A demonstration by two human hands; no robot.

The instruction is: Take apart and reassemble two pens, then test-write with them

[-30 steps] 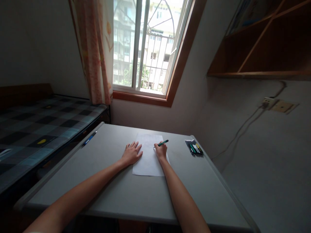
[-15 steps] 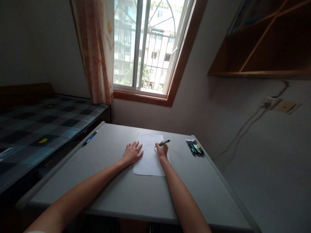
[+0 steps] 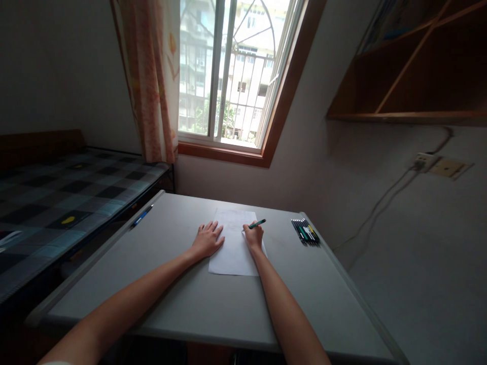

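A white sheet of paper (image 3: pixel 234 258) lies on the grey-white table (image 3: pixel 182 299), with faint marks on its upper part too small to read. My left hand (image 3: pixel 207 240) rests flat with spread fingers, partly over the sheet's left edge and partly on the table. On the sheet's right side, my right hand (image 3: pixel 253 236) is closed around a dark green pen (image 3: pixel 257 223). The pen slants, its upper end pointing right and its lower end down at the paper. Whether the tip touches the paper I cannot tell.
Several pens (image 3: pixel 305 232) lie side by side near the table's right edge. A blue pen (image 3: pixel 142 217) lies along the left edge. To the left stands a bed with a checked cover (image 3: pixel 110 175). Behind the table is a window (image 3: pixel 228 76); a wooden shelf (image 3: pixel 403 116) hangs at right.
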